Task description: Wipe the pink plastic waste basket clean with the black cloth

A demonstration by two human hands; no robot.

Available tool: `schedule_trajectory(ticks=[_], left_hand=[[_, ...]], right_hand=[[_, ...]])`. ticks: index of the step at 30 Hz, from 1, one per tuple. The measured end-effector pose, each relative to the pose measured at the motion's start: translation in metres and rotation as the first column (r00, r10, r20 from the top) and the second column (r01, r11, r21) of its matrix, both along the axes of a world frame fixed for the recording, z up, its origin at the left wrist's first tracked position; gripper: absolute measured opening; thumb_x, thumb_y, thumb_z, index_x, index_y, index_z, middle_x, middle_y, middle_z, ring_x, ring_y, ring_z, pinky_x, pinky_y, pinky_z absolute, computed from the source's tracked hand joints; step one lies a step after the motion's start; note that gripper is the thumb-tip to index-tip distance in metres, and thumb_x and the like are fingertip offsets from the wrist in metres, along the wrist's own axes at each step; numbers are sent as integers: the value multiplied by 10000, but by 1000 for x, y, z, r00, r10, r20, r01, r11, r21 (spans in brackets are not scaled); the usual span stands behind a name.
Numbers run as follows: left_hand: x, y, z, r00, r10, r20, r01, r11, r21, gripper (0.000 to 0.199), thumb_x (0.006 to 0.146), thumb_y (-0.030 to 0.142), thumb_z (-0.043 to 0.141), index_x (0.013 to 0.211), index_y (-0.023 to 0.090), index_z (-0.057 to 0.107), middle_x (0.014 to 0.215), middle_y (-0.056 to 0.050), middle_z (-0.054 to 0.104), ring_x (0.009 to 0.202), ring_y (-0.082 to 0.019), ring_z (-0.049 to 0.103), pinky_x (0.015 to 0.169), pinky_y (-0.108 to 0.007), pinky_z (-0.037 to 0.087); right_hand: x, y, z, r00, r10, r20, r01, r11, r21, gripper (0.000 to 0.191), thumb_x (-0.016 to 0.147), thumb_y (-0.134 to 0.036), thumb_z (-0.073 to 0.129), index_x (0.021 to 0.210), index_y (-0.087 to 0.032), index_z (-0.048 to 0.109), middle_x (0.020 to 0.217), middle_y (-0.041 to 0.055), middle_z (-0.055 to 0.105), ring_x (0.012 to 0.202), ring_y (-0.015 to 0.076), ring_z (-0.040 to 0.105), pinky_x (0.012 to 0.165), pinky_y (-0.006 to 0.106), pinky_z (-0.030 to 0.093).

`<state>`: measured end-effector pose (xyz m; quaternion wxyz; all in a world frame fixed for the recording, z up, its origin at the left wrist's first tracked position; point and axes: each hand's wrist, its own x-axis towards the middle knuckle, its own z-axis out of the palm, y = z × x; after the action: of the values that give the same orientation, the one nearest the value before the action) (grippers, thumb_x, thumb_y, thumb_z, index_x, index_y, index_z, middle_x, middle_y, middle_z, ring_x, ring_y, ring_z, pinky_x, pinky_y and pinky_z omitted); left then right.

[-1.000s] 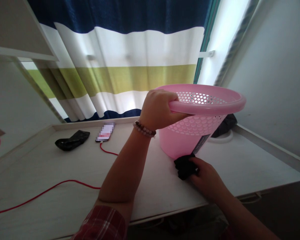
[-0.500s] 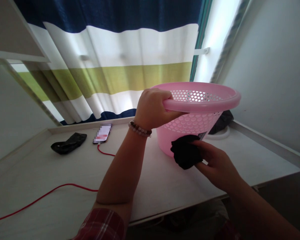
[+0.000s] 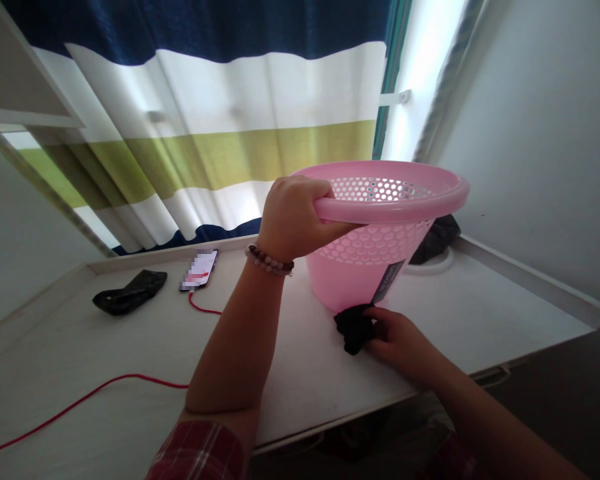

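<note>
A pink plastic basket (image 3: 350, 280) with a perforated upper wall stands upright on the white desk. My left hand (image 3: 295, 217) is closed around the near left part of its rim, thumb outside; the fingers inside are partly hidden. Low in front of the basket, my right hand (image 3: 400, 343) pinches a crumpled black cloth (image 3: 354, 328) between thumb and fingers. The cloth is at the desk surface beside the basket's base; whether it touches either I cannot tell. A dark label (image 3: 389, 281) shows on the basket's side.
On the left lie a black folded pouch-like item (image 3: 130, 293) and a phone (image 3: 199, 270) with a red cable (image 3: 130, 376). Behind the basket is a dark bundle (image 3: 437, 239) by a white ring-shaped object (image 3: 433, 265). A striped curtain (image 3: 220, 153) hangs behind the desk (image 3: 300, 393).
My right hand has lowered the black cloth from the basket's side to near its base, uncovering the label. My left hand stays on the rim. The view has shifted slightly.
</note>
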<state>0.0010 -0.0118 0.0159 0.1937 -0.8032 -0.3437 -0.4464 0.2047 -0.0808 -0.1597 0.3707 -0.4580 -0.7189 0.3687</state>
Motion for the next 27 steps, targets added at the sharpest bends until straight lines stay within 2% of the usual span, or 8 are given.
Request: schedule_trajectory(ticks=[3, 6, 9, 13, 16, 19, 24, 27], left_hand=[[-1, -1, 1, 1000, 4, -15, -4, 1000, -11, 534, 636, 678, 584, 525, 172, 453, 502, 16, 417, 514, -86, 351, 504, -279, 233], [-1, -3, 3, 999, 25, -34, -26, 999, -47, 531, 609, 676, 612, 528, 174, 461, 506, 17, 425, 512, -84, 348, 493, -277, 229], [-1, -6, 5, 997, 55, -47, -58, 996, -69, 549, 591, 679, 625, 511, 174, 424, 492, 23, 401, 503, -81, 327, 484, -278, 211], [1, -7, 6, 997, 70, -36, -72, 995, -75, 546, 612, 679, 604, 518, 169, 437, 507, 21, 415, 512, -79, 335, 494, -270, 218], [2, -8, 6, 996, 78, -43, -80, 995, -64, 522, 606, 662, 621, 537, 165, 474, 523, 18, 445, 523, -80, 351, 508, -267, 232], [4, -11, 6, 993, 106, -50, -109, 992, -57, 524, 605, 666, 616, 533, 165, 479, 517, 17, 447, 522, -83, 355, 515, -267, 238], [6, -17, 9, 985, 153, -75, -158, 985, -66, 527, 610, 654, 619, 510, 168, 444, 491, 27, 411, 504, -81, 333, 508, -263, 229], [4, -21, 9, 985, 151, -78, -158, 984, -85, 519, 607, 650, 625, 521, 169, 452, 500, 28, 426, 513, -83, 345, 517, -258, 253]], right_hand=[[1, 1, -8, 996, 51, -70, -60, 990, -128, 403, 661, -79, 535, 1033, -199, 635, 952, 46, 706, 815, 226, 671, 752, 338, 544], [6, 2, -1, 983, 95, -159, -118, 983, -142, 429, 668, -73, 535, 1072, -196, 609, 994, 52, 698, 833, 228, 672, 755, 343, 543], [15, 3, 18, 970, 104, -218, -119, 991, -60, 412, 687, -98, 582, 1089, -191, 591, 990, 58, 698, 864, 240, 669, 773, 360, 541], [28, 4, 48, 962, 52, -268, -18, 992, 128, 405, 702, -120, 624, 1099, -196, 595, 1035, 67, 685, 911, 250, 658, 804, 382, 535], [32, 8, 56, 938, 70, -338, -11, 985, 174, 412, 696, -119, 633, 1098, -204, 594, 1069, 66, 676, 942, 249, 651, 826, 387, 530], [30, 15, 42, 939, 76, -335, -36, 991, 125, 369, 681, -122, 628, 1044, -186, 608, 1003, 64, 697, 895, 248, 664, 808, 384, 535], [24, 21, 3, 962, 143, -233, -170, 981, -99, 306, 668, -137, 578, 968, -166, 631, 921, 65, 715, 844, 250, 677, 771, 369, 547], [31, 21, -7, 974, 158, -163, -180, 975, -127, 343, 640, -108, 548, 964, -175, 638, 927, 53, 716, 857, 242, 675, 791, 358, 539]])
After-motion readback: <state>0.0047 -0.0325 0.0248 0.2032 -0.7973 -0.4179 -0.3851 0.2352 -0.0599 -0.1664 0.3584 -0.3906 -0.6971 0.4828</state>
